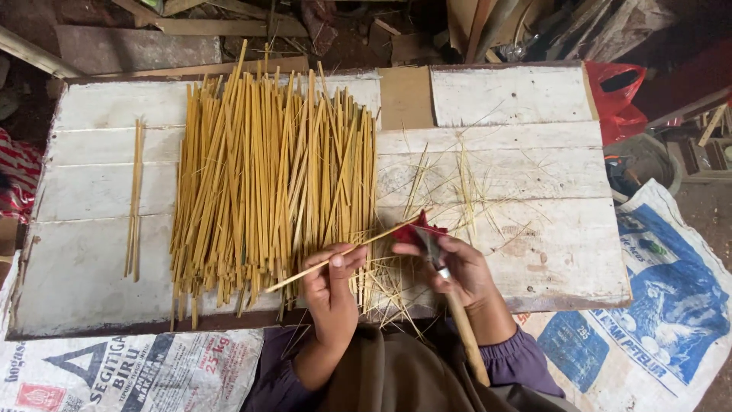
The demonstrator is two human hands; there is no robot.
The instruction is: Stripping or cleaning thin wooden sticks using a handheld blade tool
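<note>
My left hand (329, 284) pinches a thin yellow bamboo strip (347, 251) that slants up to the right. My right hand (457, 268) grips a knife with a long wooden handle (467, 336); its blade (431, 246) lies against the strip near a bit of red cloth (415, 231) over my fingers. Both hands hover at the near edge of a white plank board (518, 99). A big pile of similar bamboo strips (267, 183) lies just left of my hands.
A few separate strips (135, 200) lie at the board's left. Thin shavings (465, 191) are scattered on the right half. Printed sacks (663, 305) cover the ground. A red plastic bag (619, 99) and wood scraps (221, 27) sit beyond the board.
</note>
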